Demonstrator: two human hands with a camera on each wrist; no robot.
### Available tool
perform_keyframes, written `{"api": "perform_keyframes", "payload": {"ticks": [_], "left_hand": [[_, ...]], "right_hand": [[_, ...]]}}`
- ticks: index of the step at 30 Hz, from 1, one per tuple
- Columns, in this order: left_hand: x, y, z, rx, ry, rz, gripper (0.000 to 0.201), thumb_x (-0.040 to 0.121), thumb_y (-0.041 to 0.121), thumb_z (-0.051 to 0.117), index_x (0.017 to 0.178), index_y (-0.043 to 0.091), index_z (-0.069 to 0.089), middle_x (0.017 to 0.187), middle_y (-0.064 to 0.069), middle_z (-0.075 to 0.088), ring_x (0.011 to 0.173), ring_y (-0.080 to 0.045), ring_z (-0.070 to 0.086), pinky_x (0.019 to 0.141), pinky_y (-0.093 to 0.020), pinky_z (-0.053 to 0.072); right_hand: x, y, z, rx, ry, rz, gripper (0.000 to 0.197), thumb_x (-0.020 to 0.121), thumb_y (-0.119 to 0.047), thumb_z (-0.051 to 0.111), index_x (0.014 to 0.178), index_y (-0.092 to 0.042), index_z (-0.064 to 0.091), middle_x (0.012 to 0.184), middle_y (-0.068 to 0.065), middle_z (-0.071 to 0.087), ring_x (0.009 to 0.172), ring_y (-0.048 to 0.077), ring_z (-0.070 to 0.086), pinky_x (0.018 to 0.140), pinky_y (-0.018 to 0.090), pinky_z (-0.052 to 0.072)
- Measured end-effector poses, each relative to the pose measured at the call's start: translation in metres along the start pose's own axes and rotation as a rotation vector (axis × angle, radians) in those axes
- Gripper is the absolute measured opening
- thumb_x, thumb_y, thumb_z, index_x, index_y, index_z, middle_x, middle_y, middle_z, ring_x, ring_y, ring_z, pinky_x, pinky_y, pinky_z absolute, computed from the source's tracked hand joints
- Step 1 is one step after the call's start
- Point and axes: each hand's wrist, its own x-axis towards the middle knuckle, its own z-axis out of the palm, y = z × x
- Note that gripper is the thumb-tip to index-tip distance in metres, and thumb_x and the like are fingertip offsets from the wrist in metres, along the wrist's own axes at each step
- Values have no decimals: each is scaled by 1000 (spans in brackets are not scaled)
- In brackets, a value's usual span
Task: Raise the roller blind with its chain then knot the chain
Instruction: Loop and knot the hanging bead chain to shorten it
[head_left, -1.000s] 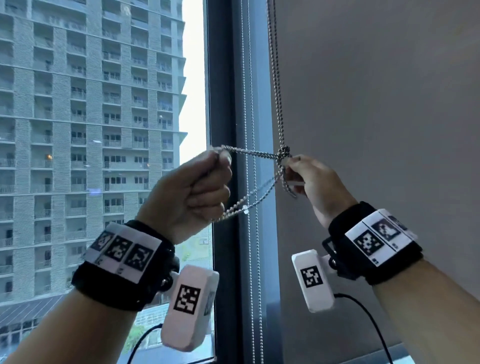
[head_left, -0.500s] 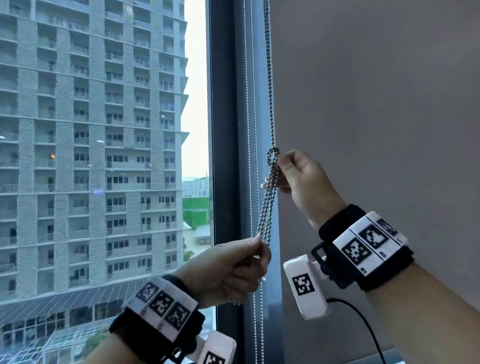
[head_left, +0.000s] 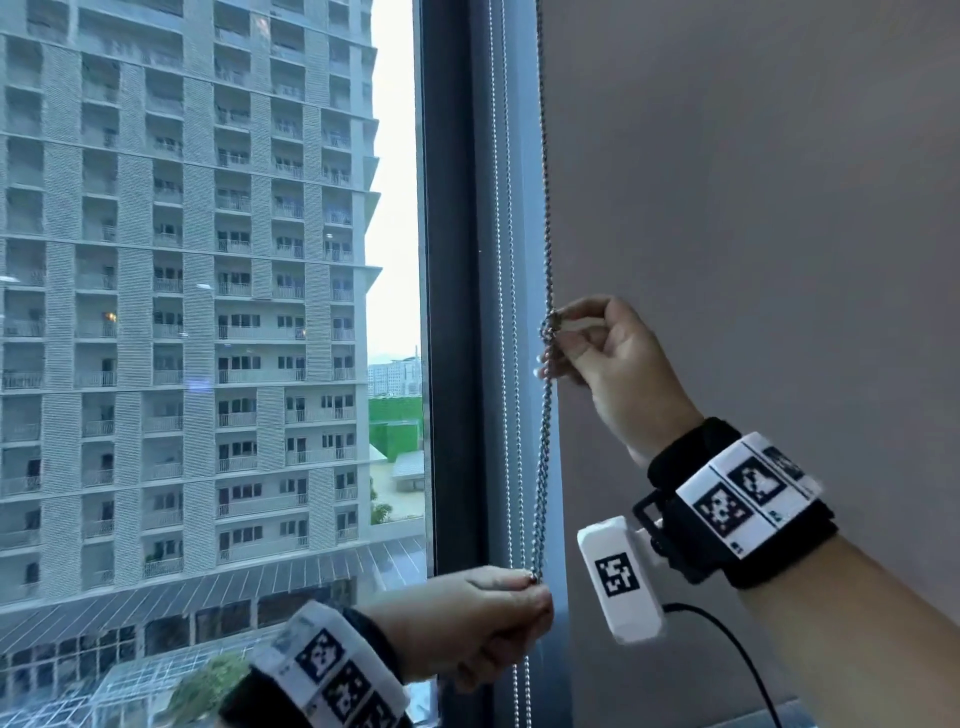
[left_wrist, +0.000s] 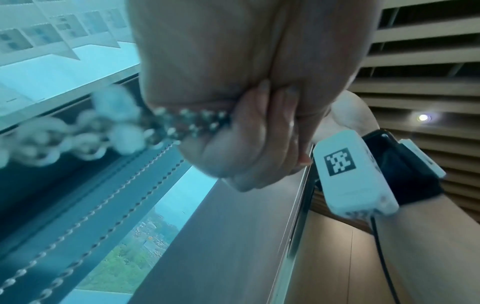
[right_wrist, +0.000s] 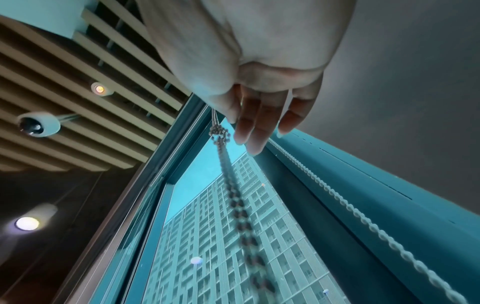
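Item: bead chain (head_left: 544, 441), metal, doubled strands, hanging taut just beside the window frame (head_left: 452, 312).
Knot (head_left: 548, 325): small and bunched, up the chain, level with the frame's mid-height.
Right hand (head_left: 602, 358): grip pinching the chain at the knot.
Left hand (head_left: 467, 618): grip curled round the strands lower down the frame.
Handling: likely light, limp, slippery between beads; judged best held close to the knot.
Neighbour: grey blind (head_left: 753, 208), to the right of the frame.
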Motion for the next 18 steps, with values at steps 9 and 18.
{"api": "perform_keyframes", "payload": {"ticks": [9,18], "left_hand": [[9,-5,5,55,18,21,29,89,40,45,65,23,46,49,9,35,42,-7,28,38,-17,22],[-1,49,-29,79,136,326,19,87,24,51,84,22,70,62,4,52,52,-9,44,47,-18,40]], "right_hand": [[-14,12,-2,-1025,-83,-630,55,71,-4,69,119,-28,54,142,0,40,127,23,41,98,40,42],[0,7,-7,-723,12,-569,21,92,-19,51,88,-9,69,96,6,72,104,20,62,93,25,43]]}}
